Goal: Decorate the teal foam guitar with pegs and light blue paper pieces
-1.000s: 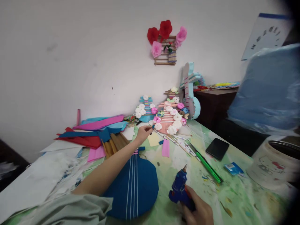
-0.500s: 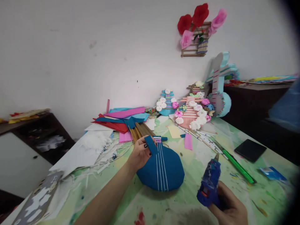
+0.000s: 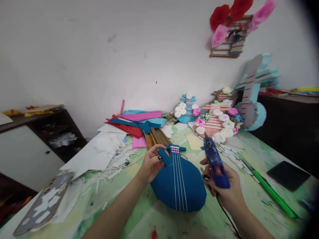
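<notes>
A blue paper guitar body point(image 3: 179, 182) with white strings lies on the green table point(image 3: 249, 199). My left hand point(image 3: 151, 164) pinches a small blue paper strip point(image 3: 165, 157) at the guitar's upper left edge. My right hand point(image 3: 225, 189) grips a blue glue gun point(image 3: 214, 161), nozzle pointing away toward the far side, just right of the guitar. A black cord runs down from the gun.
Coloured paper sheets point(image 3: 134, 121) and brown sticks are piled behind the guitar. Flower-decorated stick crafts point(image 3: 214, 119) and a pale blue guitar model point(image 3: 251, 96) stand at the back right. A green marker point(image 3: 271, 196), a black phone point(image 3: 285, 171), a grey phone case point(image 3: 45, 205) and white scraps also lie on the table.
My left hand came back from the far crafts with the blue strip to the guitar's edge. My right hand lifted the glue gun and brought it in beside the guitar.
</notes>
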